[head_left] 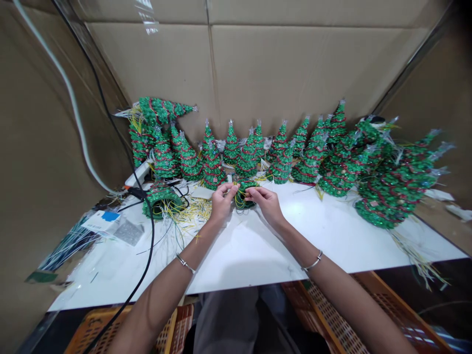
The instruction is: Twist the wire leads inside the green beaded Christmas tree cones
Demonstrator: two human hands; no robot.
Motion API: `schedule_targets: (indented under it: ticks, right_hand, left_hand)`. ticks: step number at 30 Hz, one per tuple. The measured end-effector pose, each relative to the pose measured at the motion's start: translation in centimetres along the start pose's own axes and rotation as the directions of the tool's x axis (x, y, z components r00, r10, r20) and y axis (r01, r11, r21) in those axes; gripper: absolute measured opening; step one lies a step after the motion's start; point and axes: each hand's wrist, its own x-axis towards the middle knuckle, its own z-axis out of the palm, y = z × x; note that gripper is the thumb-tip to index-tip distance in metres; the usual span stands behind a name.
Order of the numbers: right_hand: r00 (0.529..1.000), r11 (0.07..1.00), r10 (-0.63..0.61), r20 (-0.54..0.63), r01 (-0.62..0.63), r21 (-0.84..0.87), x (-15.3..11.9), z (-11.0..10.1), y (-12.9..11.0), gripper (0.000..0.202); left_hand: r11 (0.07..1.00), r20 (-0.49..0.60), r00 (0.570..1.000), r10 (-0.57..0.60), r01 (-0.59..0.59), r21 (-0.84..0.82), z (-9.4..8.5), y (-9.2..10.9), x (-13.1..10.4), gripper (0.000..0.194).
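Observation:
Both hands meet at mid-table over a small green Christmas tree (pixel 248 200), which lies with its base toward me. Thin yellow wires (pixel 240 196) come out of that base. My left hand (pixel 222 199) pinches some of these wires between thumb and fingers. From the other side, my right hand (pixel 266 200) is closed, its fingertips on the yellow wires too. Just behind stands an upright tree (pixel 248 160) with a red garland and a clear star on top. Another tree (pixel 162 199) lies to the left, its hollow base showing.
Several finished-looking trees (pixel 280 164) line the cardboard wall (pixel 295 69), with a cluster (pixel 391 191) at right. Yellow and white wire scraps (pixel 197 211) litter the left. A black cable (pixel 152 236) hangs across the white table (pixel 258 255). Orange baskets (pixel 324 314) stand below.

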Motion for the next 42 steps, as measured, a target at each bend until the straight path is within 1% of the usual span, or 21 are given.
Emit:
schedule_targets:
  ticks: [2,3,6,8,12,15,17,22,25,28,32,35,37,39,42]
  right_hand:
    - [0.999,0.999,0.011,0.04,-0.009,-0.052,0.3,-0.5,-0.1,0.029]
    - [0.997,0.995,0.022,0.074,-0.015,-0.095,0.4,-0.6,-0.3,0.03]
    - [0.988,0.97,0.039,0.149,-0.001,-0.245,0.3,-0.8,-0.8,0.033]
    - [0.986,0.945,0.019,0.165,0.036,-0.324,0.2,-0.7,-1.1,0.035]
    - [0.973,0.884,-0.044,0.225,0.143,-0.445,0.1,-0.9,-1.3,0.035]
    - [0.967,0.851,-0.069,0.243,0.185,-0.492,0.3,-1.0,-1.3,0.032]
    - [0.972,0.86,-0.068,0.225,0.171,-0.48,0.3,-1.0,-1.3,0.031]
    - [0.987,0.934,-0.03,0.16,0.085,-0.347,0.2,-0.8,-1.2,0.036]
    - [0.99,0.953,-0.024,0.139,0.064,-0.297,0.1,-0.5,-1.3,0.036]
    - [0.996,0.972,-0.01,0.093,0.031,-0.235,0.0,-0.2,-1.4,0.035]
    - [0.999,0.978,-0.004,0.053,0.015,-0.208,0.0,0.0,-1.5,0.034]
    - [0.998,0.982,-0.028,0.051,0.037,-0.186,0.0,0.0,-1.4,0.033]
    - [0.997,0.981,-0.038,0.066,0.049,-0.185,0.1,-0.1,-1.2,0.033]
    - [0.994,0.977,-0.035,0.103,0.056,-0.206,0.1,-0.1,-1.1,0.032]
    - [0.987,0.969,-0.044,0.154,0.08,-0.235,-0.1,-0.1,-0.9,0.03]
  left_hand:
    - [1.0,0.004,1.0,0.025,-0.025,0.002,-0.1,0.4,0.0,0.028]
    - [0.998,0.018,0.998,0.059,-0.06,0.019,-0.1,0.7,-0.1,0.025]
    - [0.973,0.126,0.974,0.19,-0.204,0.108,-0.2,2.0,-0.4,0.015]
    - [0.954,0.178,0.955,0.237,-0.264,0.142,-0.2,2.6,-0.6,0.01]
    - [0.936,0.181,0.945,0.272,-0.304,0.177,-0.1,2.9,-0.7,0.008]
    - [0.933,0.176,0.942,0.285,-0.315,0.174,-0.1,2.8,-0.7,0.008]
    - [0.937,0.165,0.946,0.278,-0.305,0.172,-0.1,2.7,-0.7,0.008]
    - [0.952,0.131,0.961,0.243,-0.262,0.156,-0.2,2.4,-0.6,0.013]
    - [0.958,0.106,0.967,0.233,-0.247,0.148,-0.3,2.1,-0.6,0.015]
    - [0.962,0.093,0.969,0.229,-0.24,0.134,-0.2,2.0,-0.6,0.015]
    - [0.968,0.111,0.971,0.21,-0.223,0.115,-0.1,2.0,-0.5,0.016]
    - [0.968,0.121,0.968,0.218,-0.23,0.102,-0.1,2.1,-0.5,0.016]
    - [0.967,0.099,0.969,0.225,-0.234,0.096,-0.1,2.0,-0.3,0.016]
    - [0.974,0.073,0.977,0.203,-0.208,0.084,-0.2,1.8,-0.2,0.017]
    - [0.989,0.059,0.989,0.135,-0.137,0.045,-0.3,1.4,0.0,0.017]
